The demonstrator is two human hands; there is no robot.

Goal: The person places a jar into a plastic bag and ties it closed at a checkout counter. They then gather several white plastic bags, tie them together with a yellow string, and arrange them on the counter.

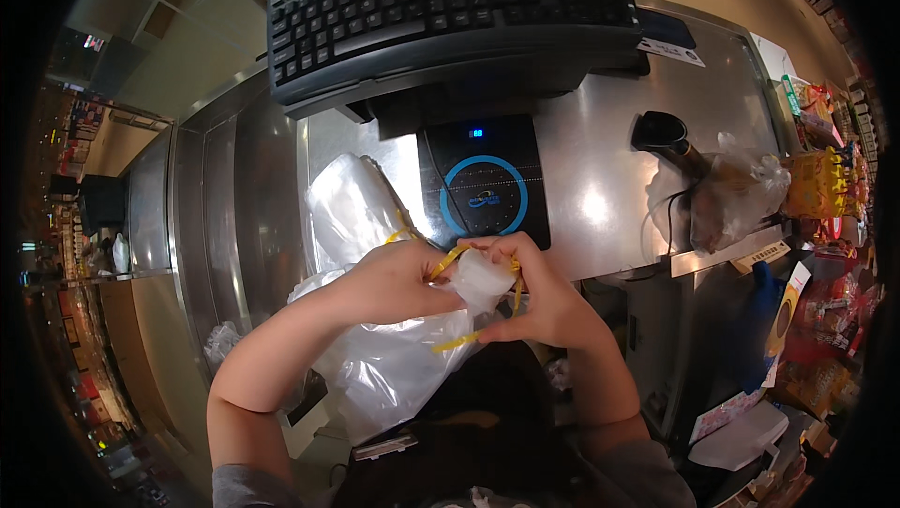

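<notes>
My left hand point(401, 282) grips the gathered end of a bundle of clear plastic bags point(394, 360), which hangs down against my dark apron. A thin yellow strap point(519, 293) runs around the whitish bunched end point(484, 282) between my hands. On its other side, my right hand point(552, 293) is curled with the strap at its fingers; a strap end lies by the thumb. Behind my left hand, a second bundle of clear plastic bags point(355, 202) lies on the steel counter, also with a yellow strap. Fingers partly hide where each strap is held.
A black induction cooktop point(531, 149) with a blue ring lies just beyond my hands. Above it stands a black keyboard point(422, 16) on a raised unit. A corded barcode scanner point(664, 135) and a filled plastic bag point(735, 199) are at right, near colourful packages point(819, 181).
</notes>
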